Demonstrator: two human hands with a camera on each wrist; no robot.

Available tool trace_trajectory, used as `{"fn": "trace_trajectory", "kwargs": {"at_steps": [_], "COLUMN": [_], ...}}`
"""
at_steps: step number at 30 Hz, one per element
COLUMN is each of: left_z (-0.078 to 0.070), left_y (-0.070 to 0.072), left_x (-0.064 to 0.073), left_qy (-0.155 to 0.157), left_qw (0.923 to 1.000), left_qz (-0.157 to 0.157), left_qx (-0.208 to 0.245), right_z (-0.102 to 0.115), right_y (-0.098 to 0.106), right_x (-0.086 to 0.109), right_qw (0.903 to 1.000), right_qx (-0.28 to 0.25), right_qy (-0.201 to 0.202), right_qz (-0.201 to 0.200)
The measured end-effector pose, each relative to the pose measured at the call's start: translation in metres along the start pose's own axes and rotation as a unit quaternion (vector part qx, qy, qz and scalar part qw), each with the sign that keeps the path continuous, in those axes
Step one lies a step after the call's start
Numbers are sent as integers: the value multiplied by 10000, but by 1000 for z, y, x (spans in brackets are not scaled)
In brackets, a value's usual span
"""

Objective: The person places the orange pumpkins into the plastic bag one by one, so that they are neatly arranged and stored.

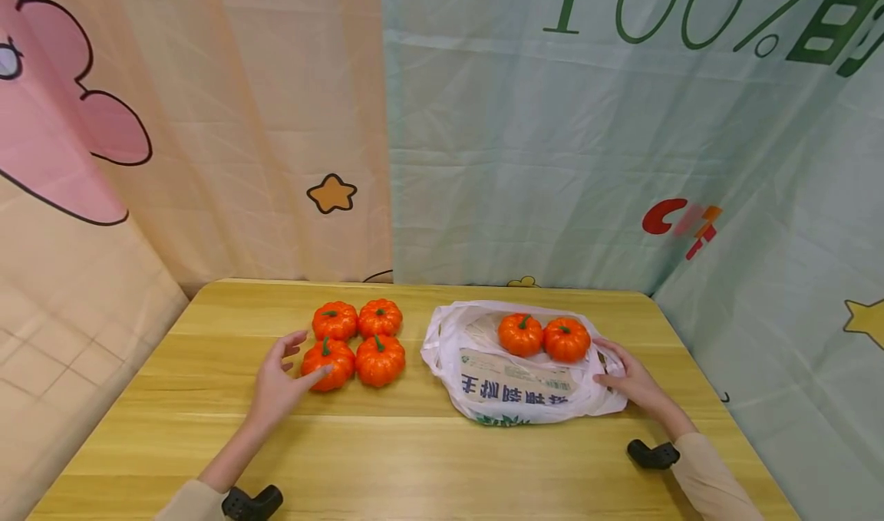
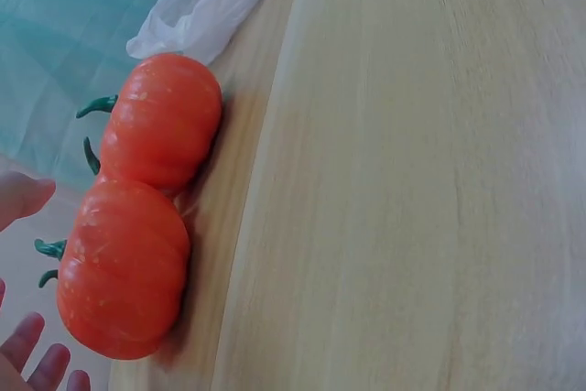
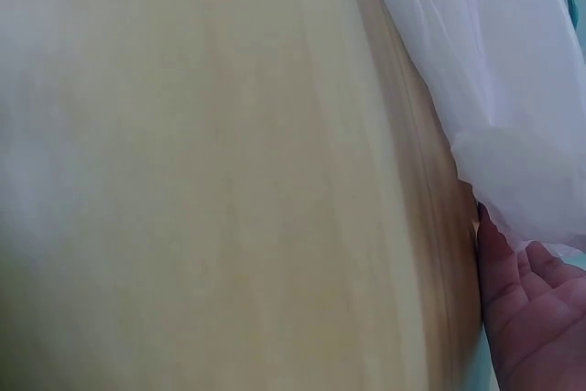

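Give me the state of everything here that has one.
Four shiny orange pumpkins: clustered on the yellowish wooden table, stems up.
Two matching pumpkins: in the white printed plastic bag, uncovered.
Bag: crumpled, mouth open.
Left grip: loosely spread by the near-left pumpkin.
Right grip: holding the bag's right edge.
Printed fabric backdrop: creased.

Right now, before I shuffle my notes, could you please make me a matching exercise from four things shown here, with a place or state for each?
1. Left hand
2. Right hand
3. Plastic bag
4. Four pumpkins outside the bag

A. Holding an edge of thin plastic
B. Set in two rows of two on the table
C. Fingers spread, close to a pumpkin
D. White, with printed lettering

Pairs: 1-C, 2-A, 3-D, 4-B.
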State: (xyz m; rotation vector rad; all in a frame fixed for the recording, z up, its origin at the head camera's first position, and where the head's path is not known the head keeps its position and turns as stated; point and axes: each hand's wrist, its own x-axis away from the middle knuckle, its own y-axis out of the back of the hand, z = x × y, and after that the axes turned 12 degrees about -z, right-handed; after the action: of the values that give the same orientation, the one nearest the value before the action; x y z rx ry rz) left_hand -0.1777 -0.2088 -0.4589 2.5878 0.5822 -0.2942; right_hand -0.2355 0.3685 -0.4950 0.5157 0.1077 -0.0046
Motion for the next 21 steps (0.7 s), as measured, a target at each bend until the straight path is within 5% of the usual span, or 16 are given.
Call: {"fn": "trace_trajectory", "kwargs": {"at_steps": [8,21], "left_z": [12,25], "left_y": [-2,-13], "left_x": [-4,0], "left_qy": [331,768], "left_qw": [9975,9944], "left_qz": [607,709], "left_qx": [-148,131], "right_z": [1,-1], "right_y": [0,-1], "right_x": [1,0], "right_qw": [9999,9999], "right_qx": [-72,-72], "right_qy": [-60,-75], "right_qz": [48,19]}}
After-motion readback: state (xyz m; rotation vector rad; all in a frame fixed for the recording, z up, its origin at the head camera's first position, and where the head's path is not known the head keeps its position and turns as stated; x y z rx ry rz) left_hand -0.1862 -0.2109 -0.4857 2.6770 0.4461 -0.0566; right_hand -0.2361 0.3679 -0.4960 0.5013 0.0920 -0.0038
